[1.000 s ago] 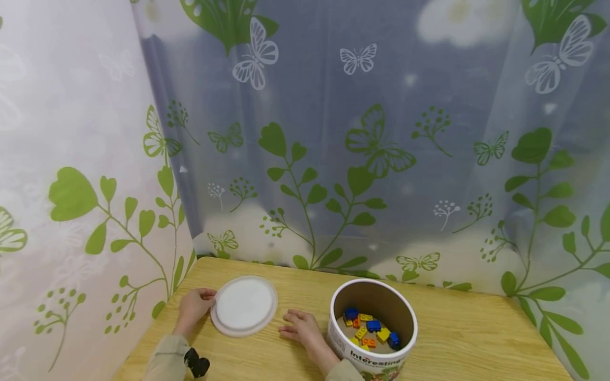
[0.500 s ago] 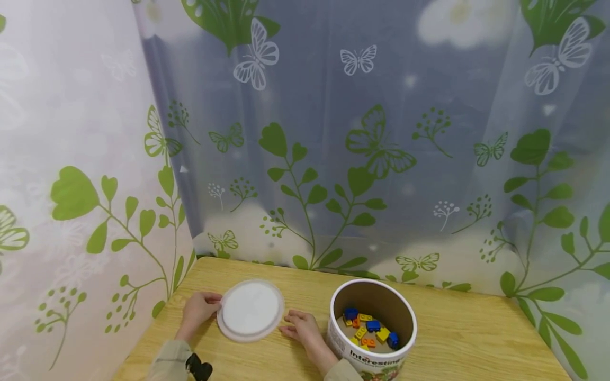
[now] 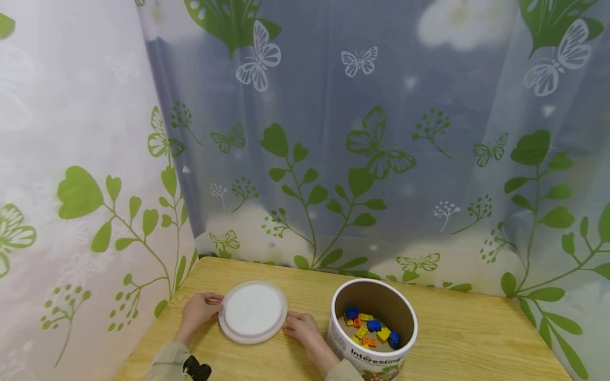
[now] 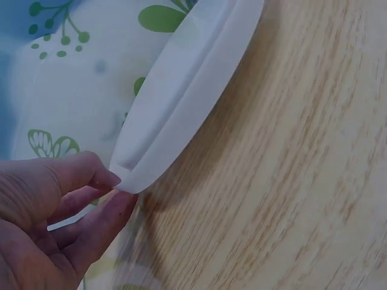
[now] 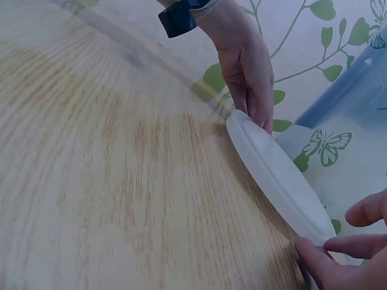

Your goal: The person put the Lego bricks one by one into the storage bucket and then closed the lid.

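Note:
A round white plastic lid (image 3: 253, 309) is held by its rim between both hands, just over the table. On its left edge the thumb and fingers of my left hand (image 3: 196, 316) pinch the rim; the left wrist view shows the lid (image 4: 199, 96) tilted, with its border between the fingertips. At the opposite edge is my right hand (image 3: 306, 333). Seen from the right wrist, its thumb and a finger pinch the rim of the lid (image 5: 281, 181), while another finger is raised.
A white printed cardboard tub (image 3: 334, 338), uncovered, stands beside my right forearm. Several blue, yellow and orange toy bricks (image 3: 374, 325) lie at its bottom. The wooden table (image 3: 476, 338) ends at patterned curtains (image 3: 324, 159) behind and to the left.
The lid has shifted right, away from the left side, with my left hand following it. My right hand's fingers have come from just beside the lid onto its rim. The tub stays put.

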`<control>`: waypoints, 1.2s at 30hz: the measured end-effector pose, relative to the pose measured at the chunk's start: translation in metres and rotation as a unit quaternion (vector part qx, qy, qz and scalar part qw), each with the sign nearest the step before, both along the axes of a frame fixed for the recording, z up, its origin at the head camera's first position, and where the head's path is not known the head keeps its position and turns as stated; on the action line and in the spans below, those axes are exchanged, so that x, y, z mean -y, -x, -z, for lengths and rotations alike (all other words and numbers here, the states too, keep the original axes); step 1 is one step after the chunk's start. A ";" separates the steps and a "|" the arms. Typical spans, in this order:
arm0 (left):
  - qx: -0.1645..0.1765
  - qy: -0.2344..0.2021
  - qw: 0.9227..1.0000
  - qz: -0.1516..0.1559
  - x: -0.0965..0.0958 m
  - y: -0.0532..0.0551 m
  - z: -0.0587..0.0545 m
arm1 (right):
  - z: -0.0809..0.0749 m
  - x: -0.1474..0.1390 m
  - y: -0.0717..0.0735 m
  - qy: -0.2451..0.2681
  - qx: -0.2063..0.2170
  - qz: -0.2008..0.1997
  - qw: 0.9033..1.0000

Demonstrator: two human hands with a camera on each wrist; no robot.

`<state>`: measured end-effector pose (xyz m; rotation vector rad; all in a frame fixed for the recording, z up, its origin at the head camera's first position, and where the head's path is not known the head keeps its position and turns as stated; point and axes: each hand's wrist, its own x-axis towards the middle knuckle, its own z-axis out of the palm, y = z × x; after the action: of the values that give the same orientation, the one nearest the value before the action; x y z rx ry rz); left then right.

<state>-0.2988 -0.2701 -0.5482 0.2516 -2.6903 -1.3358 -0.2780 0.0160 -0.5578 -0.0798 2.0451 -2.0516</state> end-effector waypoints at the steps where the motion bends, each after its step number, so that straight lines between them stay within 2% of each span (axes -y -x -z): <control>1: -0.001 -0.014 1.000 -0.001 0.000 0.000 -0.001 | -0.002 0.000 -0.001 0.002 0.000 0.000 1.000; 4: -0.005 -0.075 0.997 0.003 0.000 -0.001 -0.007 | -0.008 0.000 -0.001 0.023 -0.001 0.007 1.000; 7: -0.012 -0.140 0.990 0.016 0.000 -0.002 -0.018 | -0.019 0.000 -0.002 0.056 -0.003 0.024 0.998; 12: -0.015 -0.189 0.981 0.036 0.000 -0.003 -0.039 | -0.042 0.001 -0.007 0.107 -0.014 0.052 0.993; 21: -0.017 -0.224 0.973 0.048 0.000 -0.008 -0.062 | -0.068 -0.001 -0.014 0.132 -0.037 0.078 0.987; 30: -0.042 -0.229 0.970 0.070 -0.009 -0.015 -0.085 | -0.088 -0.007 -0.016 0.164 -0.046 0.094 0.981; 36: -0.054 -0.237 0.967 0.077 -0.016 -0.017 -0.094 | -0.102 -0.015 -0.023 0.163 -0.052 0.098 0.980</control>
<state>-0.2817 -0.2545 -0.4538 0.0106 -2.3057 -1.9661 -0.2547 0.0309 -0.4557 -0.0446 1.8157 -2.5406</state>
